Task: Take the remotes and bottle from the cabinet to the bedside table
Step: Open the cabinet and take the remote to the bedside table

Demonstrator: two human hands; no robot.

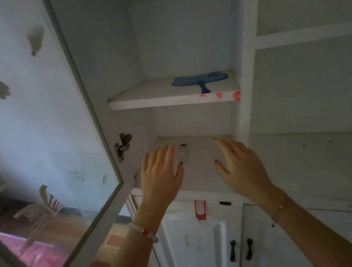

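Reaching into the open cabinet, the left hand hovers spread and empty beside the white remote lying flat on the lower shelf, right hand equally open, so best pinch its long edges; no bottle visible.

cabinet door: swung open at left | upper shelf: hand mirror lying on it | lower shelf: remote on it, between left hand and right hand | below: two closed doors with handles
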